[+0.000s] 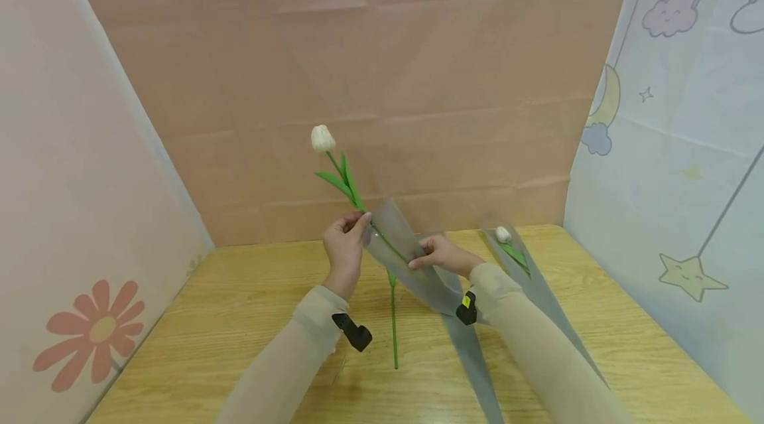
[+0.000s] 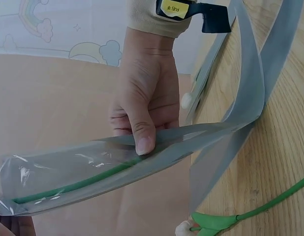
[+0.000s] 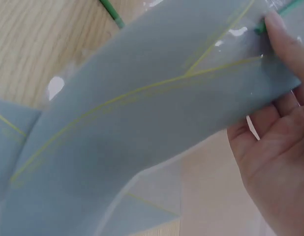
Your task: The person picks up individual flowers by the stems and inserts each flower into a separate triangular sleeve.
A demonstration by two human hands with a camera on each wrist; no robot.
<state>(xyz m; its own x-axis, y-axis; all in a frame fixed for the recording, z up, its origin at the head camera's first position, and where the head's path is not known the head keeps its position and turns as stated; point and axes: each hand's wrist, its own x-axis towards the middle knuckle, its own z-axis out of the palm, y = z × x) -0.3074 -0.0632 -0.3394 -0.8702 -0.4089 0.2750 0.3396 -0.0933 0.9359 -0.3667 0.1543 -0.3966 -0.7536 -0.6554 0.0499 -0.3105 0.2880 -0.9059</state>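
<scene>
A white artificial tulip [image 1: 323, 139] slants up to the left, its green stem running into a grey, partly clear flower sleeve [image 1: 430, 288]. My left hand [image 1: 343, 248] pinches the tulip stem beside the sleeve's mouth, thumb uppermost. On the right, my right hand [image 1: 444, 256] pinches the sleeve around the lower stem. The right wrist view shows the thumb of the right hand [image 3: 280, 152] on the clear face and fingers behind. Through the plastic, the left wrist view shows the stem [image 2: 83, 184] reaching the right thumb. Most of the left hand is hidden there.
Another tulip [image 1: 394, 324] lies on the wooden table [image 1: 268, 318] below the hands, its bloom hidden behind the sleeve in the head view. To the right lies a wrapped white tulip [image 1: 503, 235]. A grey plastic strip [image 1: 474, 357] trails toward the front edge.
</scene>
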